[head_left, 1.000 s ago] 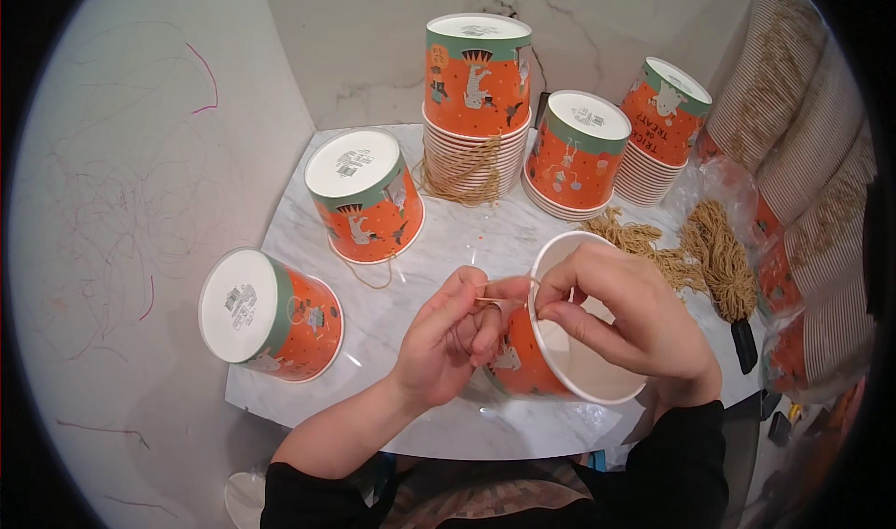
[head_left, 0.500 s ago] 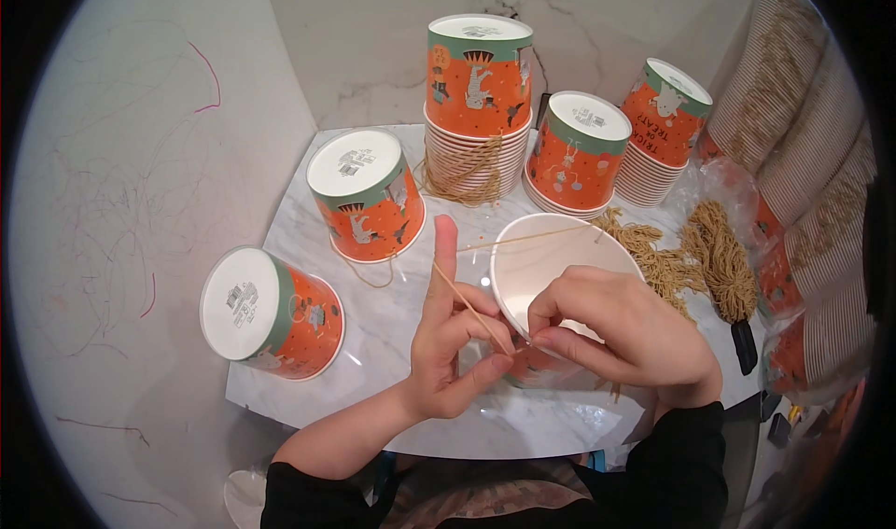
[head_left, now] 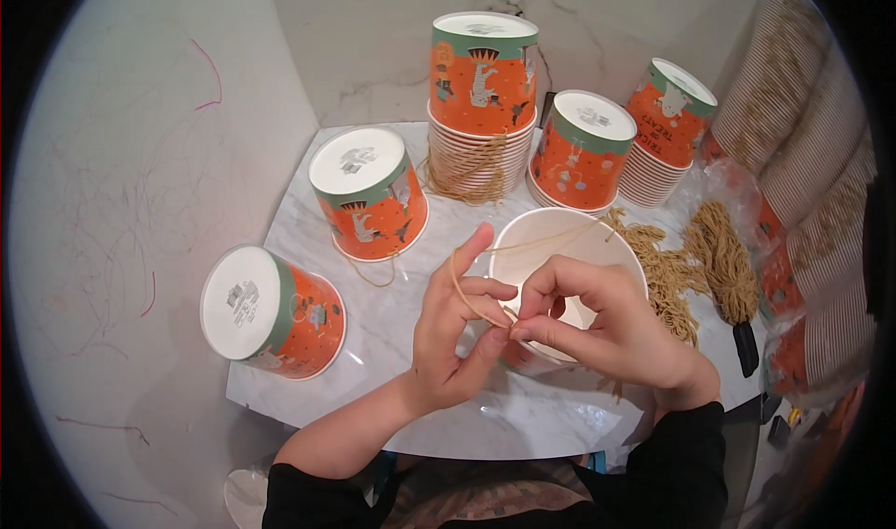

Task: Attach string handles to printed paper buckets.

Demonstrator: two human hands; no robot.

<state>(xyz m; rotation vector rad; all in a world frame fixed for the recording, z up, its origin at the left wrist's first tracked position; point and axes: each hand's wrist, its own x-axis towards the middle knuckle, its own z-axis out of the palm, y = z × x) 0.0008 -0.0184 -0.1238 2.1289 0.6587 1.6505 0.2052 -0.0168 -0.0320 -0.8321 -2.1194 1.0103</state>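
Observation:
An open paper bucket (head_left: 551, 230), white inside, stands upright in front of me. Tan cord (head_left: 541, 243) runs from its far right rim across the opening and loops around the raised index finger of my left hand (head_left: 446, 338). The left thumb and a bent finger pinch that cord at the bucket's near left rim. My right hand (head_left: 621, 324) reaches over the near right side, thumb and fingertips closed on the cord right beside the left fingertips. The exact cord end between the fingers is too small to make out.
Upside-down orange buckets with green bands stand around: one at left (head_left: 313, 319), another behind it (head_left: 378, 221), and a tall stack (head_left: 483, 90) at the back. Stacks (head_left: 579, 160) (head_left: 667, 123) sit back right. Tan cord bundles (head_left: 721, 263) lie right, near bagged bucket stacks (head_left: 826, 249).
My left index finger has bent and lowered, and the cord around it hangs looser in a curve. The right fingertips have moved left and up to meet the left ones.

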